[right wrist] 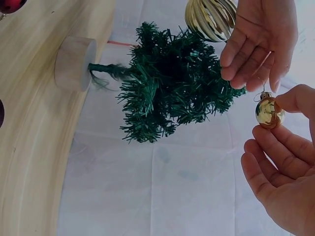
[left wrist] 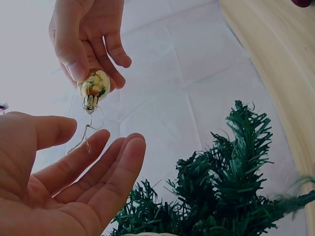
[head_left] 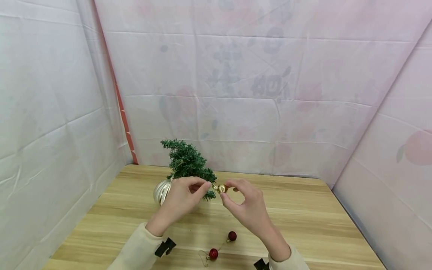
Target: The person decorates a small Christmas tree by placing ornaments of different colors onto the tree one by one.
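A small shiny gold bauble (head_left: pixel 222 188) is pinched between the thumb and fingers of my right hand (head_left: pixel 248 205). From its cap hangs a thin looped string (left wrist: pixel 88 129), whose end overlaps the index finger of my left hand (left wrist: pixel 93 182). That hand has its thumb and fingers apart in the left wrist view, fingers gently bent. Behind the hands stands a small green artificial Christmas tree (head_left: pixel 189 161), its top leaning left, on a round pale wooden base (right wrist: pixel 75 64). A large ribbed silvery-gold bauble (head_left: pixel 161 192) hangs at the tree's left, partly hidden by my left hand.
Two small red baubles lie on the wooden table (head_left: pixel 297 225) near its front: a glossy one (head_left: pixel 213 254) with a string and a darker one (head_left: pixel 232 236) behind it. Pale printed cloth (head_left: pixel 236 75) encloses the table's back and sides.
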Available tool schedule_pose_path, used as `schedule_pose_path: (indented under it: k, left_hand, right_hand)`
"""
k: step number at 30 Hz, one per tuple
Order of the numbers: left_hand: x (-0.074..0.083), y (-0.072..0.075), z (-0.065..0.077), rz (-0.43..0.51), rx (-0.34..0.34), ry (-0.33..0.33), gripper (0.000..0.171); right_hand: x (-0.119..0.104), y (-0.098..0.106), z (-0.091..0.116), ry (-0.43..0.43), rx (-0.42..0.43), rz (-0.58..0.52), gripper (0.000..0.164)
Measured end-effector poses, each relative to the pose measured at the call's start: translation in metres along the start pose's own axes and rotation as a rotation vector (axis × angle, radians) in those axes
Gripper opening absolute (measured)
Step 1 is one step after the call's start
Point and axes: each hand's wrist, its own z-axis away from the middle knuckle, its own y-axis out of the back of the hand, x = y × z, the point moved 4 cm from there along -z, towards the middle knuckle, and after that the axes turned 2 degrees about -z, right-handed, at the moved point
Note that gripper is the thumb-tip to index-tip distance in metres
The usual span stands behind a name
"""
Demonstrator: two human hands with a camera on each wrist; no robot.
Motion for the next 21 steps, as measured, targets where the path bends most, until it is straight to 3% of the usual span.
schedule_pose_path:
  k: [13,21]
  left_hand:
    - [0.0030,-0.0030,-0.0003,0.022,0.000,-0.001,0.009]
    - [0.0060,-0.0013,0.0001,0.031,0.013,-0.055,0.009]
  right_hand:
    - [-0.0006,-0.0029,0.0013,-0.006,-0.015,-0.008,0.026]
    - [-0.0007,-0.0043,0.0025,-0.032,-0.025,-0.005,0.025]
